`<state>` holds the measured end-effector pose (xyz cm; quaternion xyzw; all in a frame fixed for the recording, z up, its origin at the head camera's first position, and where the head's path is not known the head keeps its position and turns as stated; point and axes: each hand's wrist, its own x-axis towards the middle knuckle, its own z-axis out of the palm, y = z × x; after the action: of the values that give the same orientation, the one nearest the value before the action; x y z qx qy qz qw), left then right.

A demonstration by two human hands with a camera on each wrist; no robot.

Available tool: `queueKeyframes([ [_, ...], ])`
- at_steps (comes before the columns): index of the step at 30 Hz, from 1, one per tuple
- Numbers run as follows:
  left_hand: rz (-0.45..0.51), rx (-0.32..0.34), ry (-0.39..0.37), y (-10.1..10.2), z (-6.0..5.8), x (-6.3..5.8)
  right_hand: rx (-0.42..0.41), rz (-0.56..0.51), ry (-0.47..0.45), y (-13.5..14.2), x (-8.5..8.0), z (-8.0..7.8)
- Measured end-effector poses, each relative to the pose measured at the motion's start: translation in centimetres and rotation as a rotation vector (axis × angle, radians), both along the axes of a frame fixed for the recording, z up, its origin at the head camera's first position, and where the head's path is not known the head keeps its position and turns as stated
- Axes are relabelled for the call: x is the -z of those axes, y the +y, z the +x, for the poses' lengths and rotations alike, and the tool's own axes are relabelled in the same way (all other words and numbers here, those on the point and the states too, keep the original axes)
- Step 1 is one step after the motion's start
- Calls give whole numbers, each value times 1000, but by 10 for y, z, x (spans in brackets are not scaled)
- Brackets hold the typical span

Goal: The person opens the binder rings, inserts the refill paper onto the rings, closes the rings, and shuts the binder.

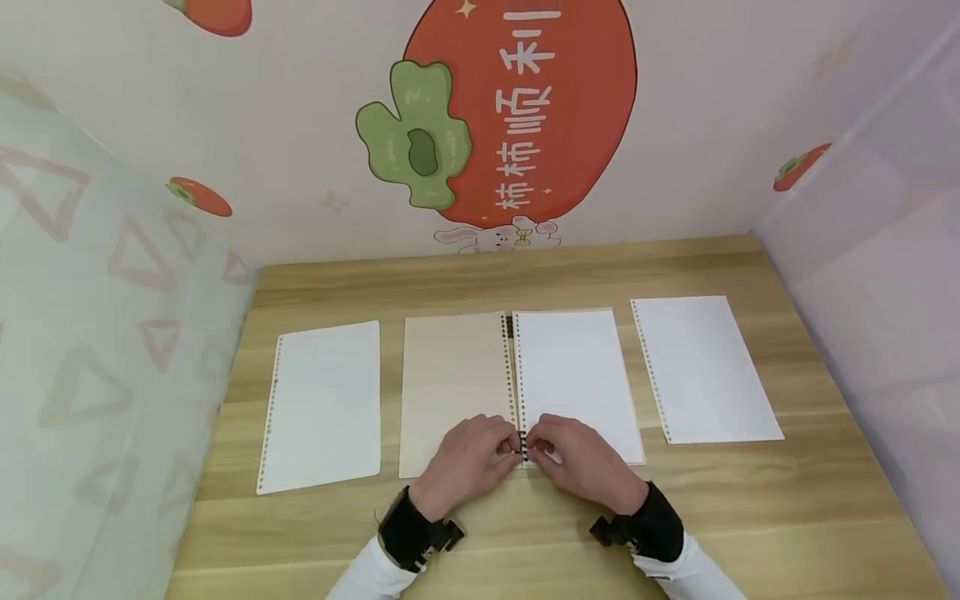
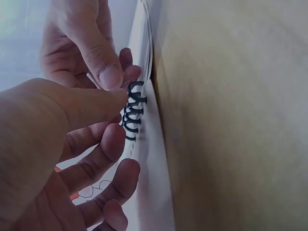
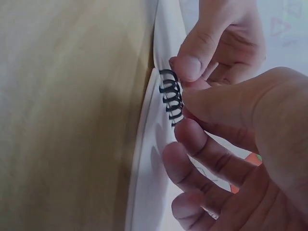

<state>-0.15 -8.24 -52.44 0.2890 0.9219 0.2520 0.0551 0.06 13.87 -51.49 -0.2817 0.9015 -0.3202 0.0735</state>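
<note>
A loose-leaf notebook lies spread flat, with a beige cover (image 1: 453, 375) on the left and white punched paper (image 1: 577, 375) on the right. At the near end of its spine is a short strip of black plastic binder rings (image 2: 134, 113), looped through the edge holes. My left hand (image 1: 468, 454) pinches these rings from the left between thumb and index finger, its other fingers loosely curled. From the other side my right hand (image 1: 581, 458) pinches the same rings, thumb tip close to the left thumb. A second black ring strip (image 1: 510, 326) sits at the spine's far end.
One loose punched white sheet (image 1: 322, 408) lies left of the notebook, another loose sheet (image 1: 705, 371) to its right. The wooden table (image 1: 517, 542) meets a printed wall (image 1: 300, 167) at the back, with pale panels at both sides.
</note>
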Motion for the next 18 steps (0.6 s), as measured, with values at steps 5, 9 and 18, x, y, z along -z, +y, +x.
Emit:
queueKeyframes([
  [5,7,-5,38,2,6,3,-18,0,33,-3,4,7],
  [9,8,-3,57,2,8,4,-24,-11,54,-4,7,10],
  [18,15,-25,66,3,11,7,4,9,87,-8,13,12],
])
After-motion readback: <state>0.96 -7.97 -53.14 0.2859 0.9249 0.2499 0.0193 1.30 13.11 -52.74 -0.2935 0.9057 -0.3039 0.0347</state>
